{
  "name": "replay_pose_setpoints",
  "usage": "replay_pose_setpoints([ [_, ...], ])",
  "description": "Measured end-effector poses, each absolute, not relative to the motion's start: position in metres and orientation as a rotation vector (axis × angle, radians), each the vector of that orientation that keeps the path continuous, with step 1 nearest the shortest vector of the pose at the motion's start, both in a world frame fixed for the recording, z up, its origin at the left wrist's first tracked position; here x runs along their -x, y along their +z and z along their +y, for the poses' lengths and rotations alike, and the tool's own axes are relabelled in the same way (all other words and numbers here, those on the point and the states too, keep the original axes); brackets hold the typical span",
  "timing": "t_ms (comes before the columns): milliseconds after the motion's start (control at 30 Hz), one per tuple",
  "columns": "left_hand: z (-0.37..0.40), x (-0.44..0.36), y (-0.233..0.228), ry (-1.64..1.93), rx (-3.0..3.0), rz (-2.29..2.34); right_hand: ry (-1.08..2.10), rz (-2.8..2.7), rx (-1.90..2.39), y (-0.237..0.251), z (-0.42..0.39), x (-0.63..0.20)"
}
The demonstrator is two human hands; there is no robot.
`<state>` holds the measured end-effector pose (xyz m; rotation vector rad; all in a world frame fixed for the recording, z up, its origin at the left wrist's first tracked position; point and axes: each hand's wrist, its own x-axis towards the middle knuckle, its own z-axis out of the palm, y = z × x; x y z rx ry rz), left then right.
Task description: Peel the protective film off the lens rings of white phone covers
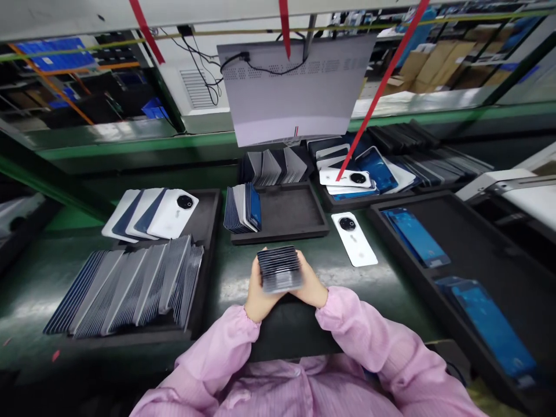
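The fingers of both hands are wrapped around a stack (280, 267) of thin, dark-edged panels, the left hand (259, 298) against one side and the right hand (311, 285) against the other, so the stack sits squarely between them above the bench (230, 263). Its near face is blurred from where I stand, and I can't tell how far the fingertips reach underneath. I'd guess each panel is light and fairly stiff, but the whole bundle has some weight, and such smooth faces would probably slide on one another and scratch or chip at the corners. Holding it by the two opposite sides, with even pressure and some support below, seems right; pinching one end might let the middle ones slip. Just beyond the fingers lies a small tray (295, 209), with a row (242, 208) of panels on edge at its left end. Ahead and to the right of the fingers, a white panel (356, 240) lies flat on the bench, its round black patch facing up. Well off to the left, a larger tray (207, 217) carries leaning panels (134, 284) and, behind those, a fan of white ones. Well right of the fingers, blue sheets (417, 237) lie in a long tray (467, 231). Farthest out, past the small tray, hangs a grey screen (299, 95), its back to the bench.
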<state>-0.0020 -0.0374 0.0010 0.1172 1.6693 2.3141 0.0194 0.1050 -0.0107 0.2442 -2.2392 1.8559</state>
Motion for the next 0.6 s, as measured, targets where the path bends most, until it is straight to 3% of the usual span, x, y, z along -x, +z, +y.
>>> replay_pose_setpoints([
  [600, -0.023, 0.000, -0.010, 2.278, -0.216, 1.949, 1.642, -2.438, -0.154, -0.015, 0.102, -0.017],
])
